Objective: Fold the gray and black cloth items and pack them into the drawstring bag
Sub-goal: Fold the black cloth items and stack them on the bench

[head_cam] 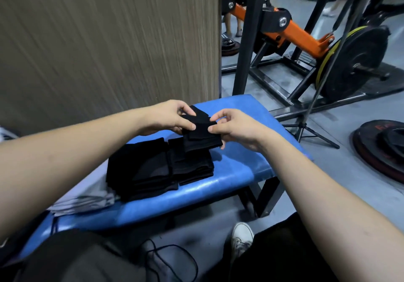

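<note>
A small black cloth (200,135) is held up over the blue padded bench (238,168). My left hand (168,117) pinches its left upper edge and my right hand (231,126) pinches its right side, the cloth partly folded between them. Below it two stacks of folded black cloths (161,168) lie side by side on the bench. Folded gray cloth (85,201) lies at the bench's near left, partly under my left forearm. A dark bag with a black drawstring (87,257) rests on my lap at the bottom left.
A wood-grain wall panel (109,41) stands right behind the bench. To the right are a black and orange weight machine (290,32), a loaded weight plate (354,61), a tripod (306,128) and plates on the floor (380,148). My white shoe (241,238) is on the gray floor.
</note>
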Available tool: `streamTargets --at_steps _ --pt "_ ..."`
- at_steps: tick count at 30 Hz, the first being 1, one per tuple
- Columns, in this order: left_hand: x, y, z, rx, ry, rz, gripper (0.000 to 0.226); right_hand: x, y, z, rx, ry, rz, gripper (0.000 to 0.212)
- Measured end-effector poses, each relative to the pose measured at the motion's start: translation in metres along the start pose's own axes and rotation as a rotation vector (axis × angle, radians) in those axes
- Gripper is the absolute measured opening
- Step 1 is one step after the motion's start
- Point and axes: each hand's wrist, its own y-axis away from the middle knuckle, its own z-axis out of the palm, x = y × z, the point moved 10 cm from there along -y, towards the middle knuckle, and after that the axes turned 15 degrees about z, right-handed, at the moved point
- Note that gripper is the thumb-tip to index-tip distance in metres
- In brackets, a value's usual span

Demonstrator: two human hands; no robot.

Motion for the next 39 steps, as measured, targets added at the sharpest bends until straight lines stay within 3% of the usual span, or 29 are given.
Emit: streamTargets --at_steps 4,10,15,19,24,27,31,34,39 --pt "-0.004 0.02 -0.011 0.008 -0.155 0.013 0.034 0.002 -0.002 0.023 0.038 0.154 0.004 0.026" --pt "-0.029 0.031 -0.014 -0.076 -0.405 0.007 0.037 -0.001 -0.012 0.043 0.137 0.613 -0.079 0.023" --pt "-0.037 0.028 -0.022 -0.044 -0.387 0.014 0.023 -0.01 -0.015 0.033 0.139 0.531 -0.109 0.025" --pt "-0.047 0.016 -0.045 0.099 -0.336 0.017 0.018 -0.015 -0.028 0.006 0.272 0.416 -0.098 0.023" --pt "-0.058 -0.003 -0.07 0.243 -0.468 0.001 0.022 -0.02 -0.063 -0.012 0.511 0.624 -0.161 0.008" --pt "-0.076 -0.018 -0.073 0.219 -0.55 -0.058 0.033 -0.019 -0.089 0.0 0.541 0.889 -0.2 0.023" --pt "-0.099 -0.037 -0.062 0.127 -0.571 -0.119 0.045 -0.011 -0.116 0.025 0.433 1.002 -0.236 0.044" --pt "-0.105 -0.044 -0.061 0.144 -0.559 -0.094 0.043 -0.004 -0.126 0.037 0.379 1.062 -0.225 0.052" --pt "-0.102 -0.055 -0.053 0.111 -0.661 -0.041 0.038 -0.015 -0.121 0.032 0.476 1.192 -0.227 0.058"
